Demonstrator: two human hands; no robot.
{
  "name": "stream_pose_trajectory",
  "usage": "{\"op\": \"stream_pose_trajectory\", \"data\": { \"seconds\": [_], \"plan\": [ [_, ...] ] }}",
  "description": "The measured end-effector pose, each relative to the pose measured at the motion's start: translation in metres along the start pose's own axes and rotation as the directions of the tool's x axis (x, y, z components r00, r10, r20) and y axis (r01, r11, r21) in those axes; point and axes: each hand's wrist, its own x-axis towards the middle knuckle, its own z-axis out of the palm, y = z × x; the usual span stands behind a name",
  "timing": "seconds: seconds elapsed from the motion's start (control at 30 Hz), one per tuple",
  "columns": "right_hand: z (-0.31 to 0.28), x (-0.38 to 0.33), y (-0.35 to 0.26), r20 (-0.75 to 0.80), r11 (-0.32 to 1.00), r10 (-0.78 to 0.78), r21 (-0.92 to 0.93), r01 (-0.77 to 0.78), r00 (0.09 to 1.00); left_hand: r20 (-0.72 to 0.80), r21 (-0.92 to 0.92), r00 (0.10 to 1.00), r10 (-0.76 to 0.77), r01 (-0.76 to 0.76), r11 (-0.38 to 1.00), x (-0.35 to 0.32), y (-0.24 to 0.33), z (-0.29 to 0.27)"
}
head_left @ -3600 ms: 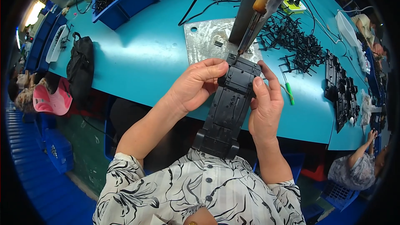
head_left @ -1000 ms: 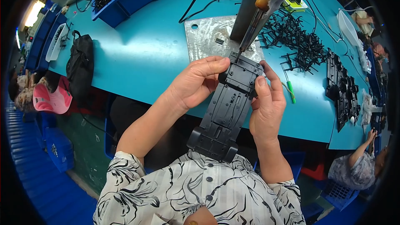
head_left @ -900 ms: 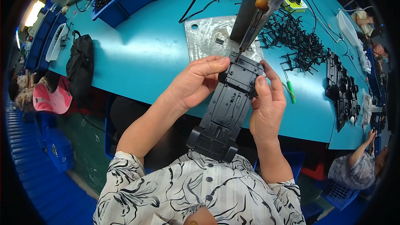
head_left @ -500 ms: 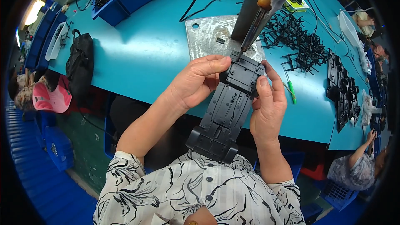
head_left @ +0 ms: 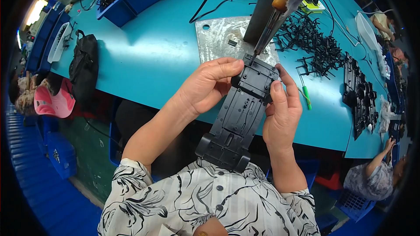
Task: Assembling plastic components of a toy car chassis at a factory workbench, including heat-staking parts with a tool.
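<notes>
Between my two hands is a black plastic toy car chassis (head_left: 238,113), tilted, its near end with two wheels close to my shirt. My left hand (head_left: 209,83) pinches the far left corner between thumb and fingers. On the far right side, my right hand (head_left: 283,107) grips it with the thumb on top. A soldering iron (head_left: 267,28), mounted point down, has its tip at the far edge of the chassis. Whether the tip presses into the plastic I cannot tell. Beneath the iron lies a scuffed metal plate (head_left: 214,39) with a small dark piece (head_left: 232,43) on it.
Loose black plastic parts (head_left: 313,43) are heaped right of the iron, near a green-handled tool (head_left: 306,97). More black chassis (head_left: 361,96) lie at the right edge. A black bag (head_left: 84,67) and a blue bin (head_left: 131,6) of black parts are on the left. Another person (head_left: 372,177) sits at right.
Almost nothing differs. Both hands keep their hold on the chassis, and the iron's tip stays at its far edge; the whole view has shifted very slightly.
</notes>
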Motion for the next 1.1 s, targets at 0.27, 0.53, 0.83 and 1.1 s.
{"op": "stream_pose_trajectory", "data": {
  "seconds": [0.27, 0.53, 0.83, 1.1],
  "plan": [
    [0.001, -0.001, -0.003, -0.015, 1.0, 0.011, 0.005, -0.011, 1.0, 0.007, 0.021, 1.0, 0.003, -0.003, 1.0, 0.003, -0.003, -0.005],
    [-0.01, -0.001, 0.011, 0.032, 0.982, 0.137, 0.128, -0.14, 0.99, -0.031, 0.025, 0.999, 0.01, -0.01, 1.0, -0.002, -0.007, -0.009],
    [-0.001, 0.002, 0.018, 0.107, 0.935, 0.198, 0.279, -0.221, 0.974, -0.075, -0.036, 0.996, 0.055, -0.058, 0.998, -0.009, -0.007, -0.012],
    [0.003, 0.002, 0.02, 0.165, 0.913, 0.167, 0.345, -0.216, 0.972, -0.072, -0.071, 0.996, 0.051, -0.056, 0.996, -0.011, -0.008, -0.019]
  ]
}}
